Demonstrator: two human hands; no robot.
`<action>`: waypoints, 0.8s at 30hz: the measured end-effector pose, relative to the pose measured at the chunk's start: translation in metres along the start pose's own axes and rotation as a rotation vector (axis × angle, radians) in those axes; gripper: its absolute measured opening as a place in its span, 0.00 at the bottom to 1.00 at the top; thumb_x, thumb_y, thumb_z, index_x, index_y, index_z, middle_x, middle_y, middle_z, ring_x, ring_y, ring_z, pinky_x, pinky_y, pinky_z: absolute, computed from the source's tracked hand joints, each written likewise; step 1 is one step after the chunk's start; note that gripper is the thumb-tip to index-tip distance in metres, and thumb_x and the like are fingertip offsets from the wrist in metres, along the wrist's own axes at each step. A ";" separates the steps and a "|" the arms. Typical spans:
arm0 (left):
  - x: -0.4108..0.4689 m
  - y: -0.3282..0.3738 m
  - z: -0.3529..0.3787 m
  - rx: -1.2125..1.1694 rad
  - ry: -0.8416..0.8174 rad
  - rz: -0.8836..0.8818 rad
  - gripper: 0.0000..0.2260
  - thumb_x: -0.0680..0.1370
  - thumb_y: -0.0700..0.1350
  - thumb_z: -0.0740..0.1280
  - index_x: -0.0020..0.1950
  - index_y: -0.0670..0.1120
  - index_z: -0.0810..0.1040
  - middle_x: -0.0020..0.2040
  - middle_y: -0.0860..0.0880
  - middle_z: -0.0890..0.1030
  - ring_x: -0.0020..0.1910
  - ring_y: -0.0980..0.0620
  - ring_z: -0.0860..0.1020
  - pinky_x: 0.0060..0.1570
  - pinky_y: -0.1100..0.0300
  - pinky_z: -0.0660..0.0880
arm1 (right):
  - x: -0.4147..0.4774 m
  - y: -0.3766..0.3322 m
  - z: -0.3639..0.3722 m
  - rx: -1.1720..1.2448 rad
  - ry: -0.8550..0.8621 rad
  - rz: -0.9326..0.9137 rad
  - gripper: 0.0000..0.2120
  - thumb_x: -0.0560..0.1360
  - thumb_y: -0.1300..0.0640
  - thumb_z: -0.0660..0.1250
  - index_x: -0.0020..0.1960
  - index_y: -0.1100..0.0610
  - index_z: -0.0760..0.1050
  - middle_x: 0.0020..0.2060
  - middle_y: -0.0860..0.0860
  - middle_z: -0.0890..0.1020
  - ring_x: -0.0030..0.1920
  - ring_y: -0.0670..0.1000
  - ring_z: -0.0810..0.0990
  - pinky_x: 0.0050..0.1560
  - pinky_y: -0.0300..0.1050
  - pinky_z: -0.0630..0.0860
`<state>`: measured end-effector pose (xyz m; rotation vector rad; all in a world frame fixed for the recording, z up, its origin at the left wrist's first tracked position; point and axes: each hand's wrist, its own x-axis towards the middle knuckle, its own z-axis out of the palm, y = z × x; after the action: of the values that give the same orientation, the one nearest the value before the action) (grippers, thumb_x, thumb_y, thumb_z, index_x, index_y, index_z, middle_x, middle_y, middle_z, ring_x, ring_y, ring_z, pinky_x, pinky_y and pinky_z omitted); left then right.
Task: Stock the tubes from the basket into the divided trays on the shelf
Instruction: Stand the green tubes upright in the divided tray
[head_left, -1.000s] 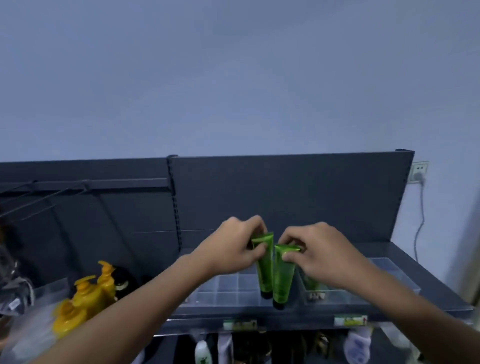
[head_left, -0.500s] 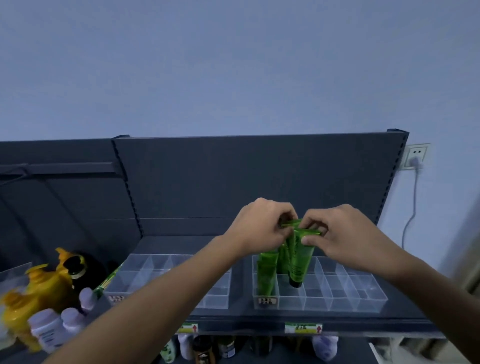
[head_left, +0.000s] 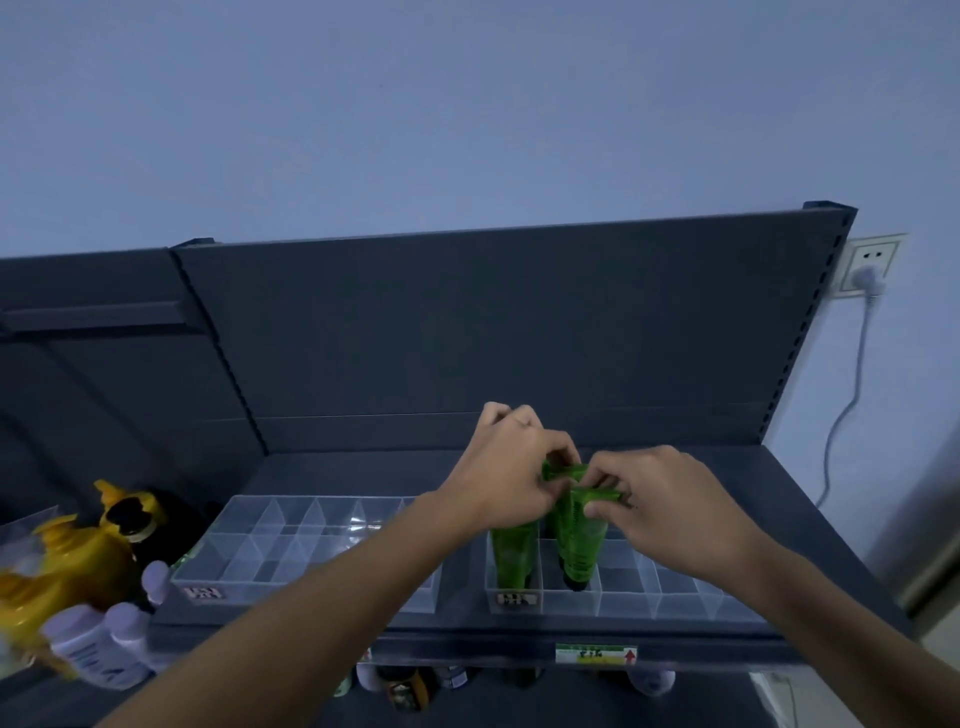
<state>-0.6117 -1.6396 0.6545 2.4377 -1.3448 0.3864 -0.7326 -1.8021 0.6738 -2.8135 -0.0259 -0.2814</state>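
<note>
Shows green tube (head_left: 576, 545) upright, cap down, directly beneath right hand (head_left: 670, 499), crimped end pinched in fingertips (head_left: 605, 475), cap within a near-front cell of divided tray (head_left: 628, 605). Shows left hand (head_left: 511, 478) close alongside, pinching crimped end of neighbouring tube (head_left: 563, 472); likely needs only straight descent.

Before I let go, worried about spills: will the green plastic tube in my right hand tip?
Likely leans: the green plastic tube points its narrow dark cap down. The low walls of the clear divided tray should probably catch it. It looks soft where the right hand pinches its crimp.
</note>
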 end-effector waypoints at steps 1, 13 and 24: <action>-0.001 0.000 0.002 0.003 -0.005 -0.001 0.08 0.74 0.53 0.70 0.52 0.59 0.80 0.43 0.60 0.81 0.50 0.60 0.71 0.63 0.50 0.62 | 0.001 0.000 0.002 0.007 0.002 -0.001 0.05 0.75 0.46 0.71 0.49 0.42 0.78 0.42 0.36 0.83 0.46 0.41 0.81 0.49 0.47 0.78; -0.010 -0.007 0.026 0.004 -0.038 -0.035 0.08 0.73 0.52 0.70 0.52 0.58 0.81 0.42 0.58 0.80 0.50 0.60 0.70 0.62 0.50 0.61 | 0.004 -0.001 0.026 -0.037 -0.084 0.007 0.06 0.75 0.45 0.71 0.51 0.42 0.77 0.46 0.37 0.83 0.48 0.42 0.80 0.50 0.46 0.78; -0.015 -0.009 0.033 -0.053 -0.027 -0.062 0.07 0.76 0.53 0.69 0.53 0.58 0.82 0.43 0.59 0.81 0.51 0.61 0.69 0.62 0.54 0.58 | 0.006 0.000 0.041 -0.077 -0.141 -0.007 0.08 0.75 0.43 0.69 0.52 0.42 0.75 0.49 0.37 0.82 0.50 0.41 0.80 0.50 0.46 0.79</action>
<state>-0.6097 -1.6374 0.6173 2.4418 -1.2704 0.2998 -0.7187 -1.7895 0.6365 -2.9054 -0.0582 -0.0866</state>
